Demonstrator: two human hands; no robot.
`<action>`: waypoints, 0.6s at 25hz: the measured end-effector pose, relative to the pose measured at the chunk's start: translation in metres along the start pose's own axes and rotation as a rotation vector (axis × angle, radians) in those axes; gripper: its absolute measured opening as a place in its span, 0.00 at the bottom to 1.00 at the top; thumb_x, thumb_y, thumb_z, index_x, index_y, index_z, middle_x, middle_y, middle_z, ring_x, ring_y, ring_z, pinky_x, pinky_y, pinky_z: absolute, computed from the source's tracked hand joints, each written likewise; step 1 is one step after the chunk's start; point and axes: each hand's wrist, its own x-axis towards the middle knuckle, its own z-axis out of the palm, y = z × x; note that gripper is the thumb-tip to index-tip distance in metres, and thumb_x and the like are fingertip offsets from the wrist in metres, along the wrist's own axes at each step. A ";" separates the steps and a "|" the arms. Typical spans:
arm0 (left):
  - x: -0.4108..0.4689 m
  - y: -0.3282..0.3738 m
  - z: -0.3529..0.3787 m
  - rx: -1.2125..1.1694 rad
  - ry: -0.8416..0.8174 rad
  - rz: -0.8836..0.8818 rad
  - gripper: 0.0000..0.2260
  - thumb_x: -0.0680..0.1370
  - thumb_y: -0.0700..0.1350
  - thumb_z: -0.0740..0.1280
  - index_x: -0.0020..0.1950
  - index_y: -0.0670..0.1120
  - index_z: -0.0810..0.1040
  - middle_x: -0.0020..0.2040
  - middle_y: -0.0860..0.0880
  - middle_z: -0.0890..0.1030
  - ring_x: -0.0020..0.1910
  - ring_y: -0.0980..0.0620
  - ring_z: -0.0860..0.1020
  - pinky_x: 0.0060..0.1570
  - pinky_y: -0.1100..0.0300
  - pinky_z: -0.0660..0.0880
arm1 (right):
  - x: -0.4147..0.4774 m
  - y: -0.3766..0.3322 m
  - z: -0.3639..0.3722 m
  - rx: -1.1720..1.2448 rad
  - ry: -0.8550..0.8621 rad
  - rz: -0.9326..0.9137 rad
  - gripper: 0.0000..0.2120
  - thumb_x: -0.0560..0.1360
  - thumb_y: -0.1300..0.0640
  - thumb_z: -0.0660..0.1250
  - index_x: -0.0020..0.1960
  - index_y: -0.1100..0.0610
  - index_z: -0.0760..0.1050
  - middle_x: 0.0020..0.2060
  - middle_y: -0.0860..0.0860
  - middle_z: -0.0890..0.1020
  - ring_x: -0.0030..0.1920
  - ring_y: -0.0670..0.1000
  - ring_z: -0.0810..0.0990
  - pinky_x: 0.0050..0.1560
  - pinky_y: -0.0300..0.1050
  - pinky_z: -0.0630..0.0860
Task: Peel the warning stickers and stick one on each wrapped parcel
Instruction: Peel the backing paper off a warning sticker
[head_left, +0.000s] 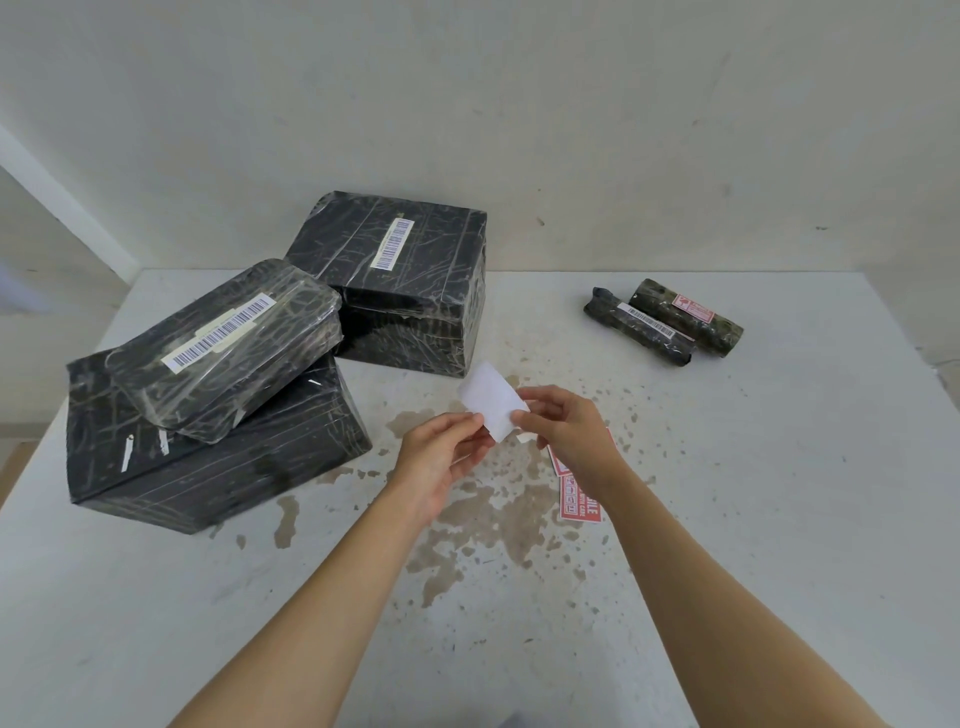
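Glossy crinkled plastic wrap on black parcels, matt white paper sticker backing, chipped painted table

The left hand and right hand are bare, as are both slender forearms.

Bright, soft, even light; where it comes from cannot be told. Shadows are faint, just a thin dark band under the parcels on the surface. Their wrap shows streaky glare on top. The white sticker is nearly blown out. Focus is sharp in the middle. Wide-angle bending curves the surface edges and stretches the arms low down.
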 end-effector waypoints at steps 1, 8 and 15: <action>0.001 0.000 0.001 -0.004 0.013 0.009 0.04 0.75 0.37 0.69 0.49 0.37 0.80 0.44 0.41 0.82 0.41 0.49 0.81 0.40 0.64 0.80 | -0.001 0.001 0.001 -0.101 0.060 -0.066 0.09 0.70 0.63 0.73 0.47 0.54 0.77 0.41 0.48 0.80 0.38 0.45 0.78 0.39 0.38 0.74; 0.002 0.000 0.007 0.025 0.061 0.080 0.07 0.74 0.38 0.70 0.51 0.37 0.80 0.46 0.39 0.83 0.43 0.48 0.82 0.41 0.64 0.80 | -0.007 0.002 0.004 -0.379 0.059 -0.191 0.07 0.67 0.52 0.76 0.41 0.52 0.81 0.46 0.45 0.80 0.48 0.42 0.76 0.45 0.35 0.69; 0.000 0.000 0.010 0.175 0.090 0.193 0.03 0.74 0.37 0.70 0.47 0.39 0.81 0.39 0.42 0.83 0.37 0.51 0.83 0.38 0.66 0.79 | -0.010 0.001 0.007 -0.422 0.021 -0.164 0.09 0.67 0.50 0.76 0.44 0.53 0.82 0.40 0.42 0.82 0.45 0.43 0.79 0.41 0.30 0.70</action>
